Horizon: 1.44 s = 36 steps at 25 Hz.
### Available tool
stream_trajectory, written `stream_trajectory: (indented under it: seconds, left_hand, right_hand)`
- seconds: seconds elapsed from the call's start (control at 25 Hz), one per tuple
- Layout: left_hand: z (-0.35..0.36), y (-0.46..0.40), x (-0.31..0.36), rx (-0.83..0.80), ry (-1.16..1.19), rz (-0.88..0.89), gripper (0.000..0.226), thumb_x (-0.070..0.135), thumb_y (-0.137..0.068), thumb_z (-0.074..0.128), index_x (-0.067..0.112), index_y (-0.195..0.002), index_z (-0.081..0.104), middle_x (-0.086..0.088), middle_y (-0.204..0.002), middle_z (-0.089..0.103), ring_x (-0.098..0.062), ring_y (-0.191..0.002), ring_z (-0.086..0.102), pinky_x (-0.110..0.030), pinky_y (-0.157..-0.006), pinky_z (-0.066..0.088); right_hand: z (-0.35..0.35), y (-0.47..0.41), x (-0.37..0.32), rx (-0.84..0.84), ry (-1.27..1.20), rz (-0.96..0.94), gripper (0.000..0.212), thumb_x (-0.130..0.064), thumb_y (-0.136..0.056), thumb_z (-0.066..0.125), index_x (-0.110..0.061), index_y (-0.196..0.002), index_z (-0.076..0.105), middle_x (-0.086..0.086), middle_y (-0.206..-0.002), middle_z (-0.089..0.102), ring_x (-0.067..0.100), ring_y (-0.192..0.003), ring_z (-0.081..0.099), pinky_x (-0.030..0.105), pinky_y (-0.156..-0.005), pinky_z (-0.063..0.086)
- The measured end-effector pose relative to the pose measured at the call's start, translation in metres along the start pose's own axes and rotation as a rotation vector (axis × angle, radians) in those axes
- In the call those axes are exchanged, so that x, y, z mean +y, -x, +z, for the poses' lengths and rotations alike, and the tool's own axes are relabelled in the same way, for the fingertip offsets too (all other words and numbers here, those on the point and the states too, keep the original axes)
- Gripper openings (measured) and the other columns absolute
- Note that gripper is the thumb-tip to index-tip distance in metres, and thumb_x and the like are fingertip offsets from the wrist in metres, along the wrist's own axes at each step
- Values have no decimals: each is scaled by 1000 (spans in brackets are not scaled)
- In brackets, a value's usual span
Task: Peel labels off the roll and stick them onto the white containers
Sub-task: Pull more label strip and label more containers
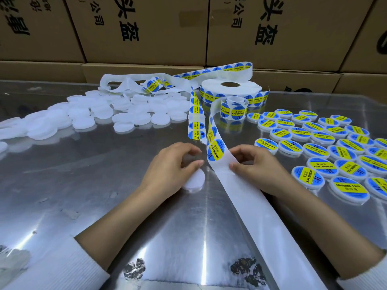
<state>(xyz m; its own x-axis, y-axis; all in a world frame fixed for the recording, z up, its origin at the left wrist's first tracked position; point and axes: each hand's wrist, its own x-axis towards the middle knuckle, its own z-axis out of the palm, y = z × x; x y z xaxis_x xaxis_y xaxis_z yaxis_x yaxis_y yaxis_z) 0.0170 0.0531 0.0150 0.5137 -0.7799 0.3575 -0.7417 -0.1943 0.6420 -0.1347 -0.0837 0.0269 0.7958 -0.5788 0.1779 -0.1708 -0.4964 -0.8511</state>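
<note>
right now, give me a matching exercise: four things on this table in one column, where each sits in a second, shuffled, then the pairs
Things:
1. label roll
2. unlabelled white containers
3. labelled containers
4. bare backing strip

Places:
A. spread on the right side of the table
B. heaped at the far left
C. running toward the near edge, under the right hand
D. far centre, in front of the cartons

Pairs: 1-D, 2-B, 3-A, 4-C
</note>
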Motion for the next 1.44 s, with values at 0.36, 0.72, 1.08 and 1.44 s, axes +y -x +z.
stream_trajectory:
  seconds: [0.36, 0.72, 1.08, 1.44]
  left_hand:
    - [4, 6, 16, -60, 28, 187, 36, 30, -84, 70, 22, -119, 66, 8, -111, 69, -5, -102, 62, -30, -90, 48]
    - [0, 8, 21, 43, 132, 176, 18, 20, -79, 76, 20, -96, 76, 10, -85, 74, -6, -79, 68, -32, -77, 53]
    - [-18, -3, 18, 332, 352, 98, 4, 27, -84, 70, 32, -84, 70, 18, -75, 69, -3, -69, 60, -18, -71, 48]
    - [-13, 3, 26, 51, 179, 272, 62, 48, -65, 70, 15, -117, 62, 4, -109, 61, -5, -92, 55, -7, -82, 35]
  right_hand:
    - [6, 3, -6, -139, -124, -70, 25, 3, -85, 61, -21, -88, 67, -1, -88, 71, 5, -78, 62, 22, -75, 49]
    - [7, 3, 0, -122, 33, -111, 21, -7, -88, 62, -25, -94, 69, 9, -90, 70, 20, -79, 62, 45, -78, 50]
    - [-4, 3, 2, -56, 266, 70, 38, -21, -82, 66, -34, -115, 54, -11, -103, 62, 6, -92, 59, 38, -89, 49]
    - [-3, 9, -29, -166, -62, -8, 46, -61, -79, 38, -32, -75, 75, -12, -113, 64, -6, -111, 51, -2, -88, 27]
